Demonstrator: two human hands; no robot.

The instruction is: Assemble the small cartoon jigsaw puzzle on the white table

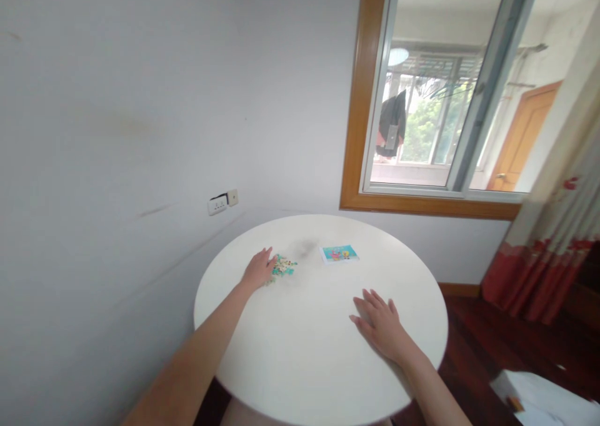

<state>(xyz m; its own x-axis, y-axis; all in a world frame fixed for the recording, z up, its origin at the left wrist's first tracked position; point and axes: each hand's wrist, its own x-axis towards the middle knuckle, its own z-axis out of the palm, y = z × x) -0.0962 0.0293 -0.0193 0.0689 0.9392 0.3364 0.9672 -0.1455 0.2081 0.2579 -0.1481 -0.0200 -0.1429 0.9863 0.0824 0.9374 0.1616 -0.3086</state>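
My left hand (259, 270) rests at the left edge of a small heap of loose puzzle pieces (284, 266), its fingers stretched out and touching or just beside them. The pieces are teal, cream and dark-spotted, too small to make out singly. Flat on the white round table (300, 345) lies my right hand (379, 323), fingers spread, with nothing under it that I can see. Beyond it, a teal picture card (339, 253) with pink and yellow cartoon figures lies near the far side of the table.
White walls stand behind and left of the table, with a wall socket (218, 205) at the left. A wood-framed window (352, 132) is at the back right, beside a red and cream curtain (529, 276). A white box (544, 395) sits on the dark floor at right.
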